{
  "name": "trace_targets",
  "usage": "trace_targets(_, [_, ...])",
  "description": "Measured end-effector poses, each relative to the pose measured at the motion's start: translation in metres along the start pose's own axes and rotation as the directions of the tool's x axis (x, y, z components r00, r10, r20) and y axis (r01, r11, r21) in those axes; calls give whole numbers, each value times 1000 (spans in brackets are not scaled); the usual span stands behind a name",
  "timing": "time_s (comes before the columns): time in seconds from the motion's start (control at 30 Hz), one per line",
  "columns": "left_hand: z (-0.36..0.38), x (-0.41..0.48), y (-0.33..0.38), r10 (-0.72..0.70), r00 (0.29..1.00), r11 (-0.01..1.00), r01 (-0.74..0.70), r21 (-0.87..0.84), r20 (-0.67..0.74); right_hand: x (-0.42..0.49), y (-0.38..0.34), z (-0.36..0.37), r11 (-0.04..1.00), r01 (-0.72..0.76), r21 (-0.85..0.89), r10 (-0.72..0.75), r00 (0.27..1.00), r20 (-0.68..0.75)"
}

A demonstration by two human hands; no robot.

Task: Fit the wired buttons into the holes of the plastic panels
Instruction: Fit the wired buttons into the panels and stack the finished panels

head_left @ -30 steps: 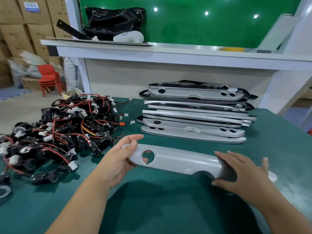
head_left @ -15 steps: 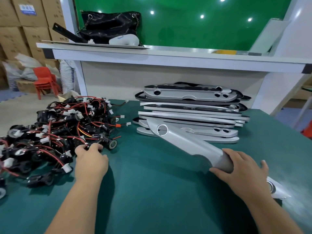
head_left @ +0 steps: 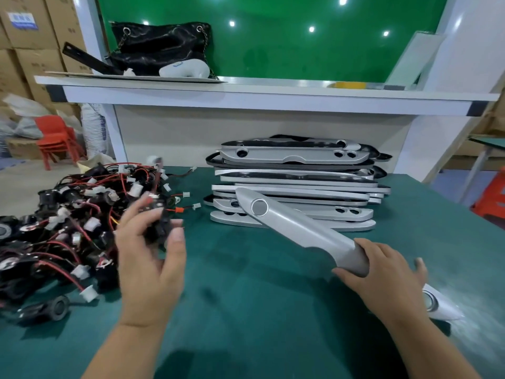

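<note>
A green table (head_left: 246, 310) fills the lower part of the view. Behind it stands a white shelf (head_left: 273, 95), and on the left end of the shelf lies a black bag (head_left: 161, 47). Far on the left there are cardboard boxes (head_left: 32, 36) and a red chair (head_left: 54, 138).

At the back of the table, under the shelf, lies a stack of grey panels (head_left: 295, 184), one flat on another, with round holes near their ends. On the left side of the table lies a big pile of wired buttons (head_left: 68, 228), black bodies mixed with red wires and white plugs. One black button (head_left: 57, 307) lies just beside the near edge of the pile.

One grey panel (head_left: 300, 228) is held up from the table and tilted. Its far end, with a round hole, is in front of the lower panels of the stack; whether it touches them I cannot tell. Its near end comes out past the wrist at the lower right and shows a round metal ring.

The right hand (head_left: 382, 274) grips this panel near the middle. The fingers are curled over its top and the thumb is below it.

The left hand (head_left: 150, 263) is raised just beside the right edge of the pile. It holds a small black button (head_left: 159, 228) between the thumb and the bent fingers. A red and black wire goes up from this button. This hand is blurred, so how exactly each finger lies on the button I cannot tell. The two hands are well apart.
</note>
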State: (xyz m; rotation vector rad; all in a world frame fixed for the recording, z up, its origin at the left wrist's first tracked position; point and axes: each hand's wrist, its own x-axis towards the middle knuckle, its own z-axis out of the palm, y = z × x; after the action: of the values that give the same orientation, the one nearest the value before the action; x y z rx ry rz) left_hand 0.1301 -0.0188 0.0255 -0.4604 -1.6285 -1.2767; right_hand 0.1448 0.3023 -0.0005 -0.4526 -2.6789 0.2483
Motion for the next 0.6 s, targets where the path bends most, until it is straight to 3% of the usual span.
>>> trace_targets(0.13, [17,-13,12,-139,954,975,179,-133,267,1,-1,1,1000,3,-3,-3,1000,6])
trace_targets(0.23, [23,-19,14,-311,885,894,397,-210,347,1,-1,1,1000,8,21,-7,1000,-4])
trace_targets(0.3, [26,-19,13,-349,868,861,446,-246,354,1,0,0,999,4,39,-3,1000,-5])
trace_targets(0.6, [20,-8,12,-348,906,773,423,-472,242,-2,-4,0,996,81,20,-82,994,71])
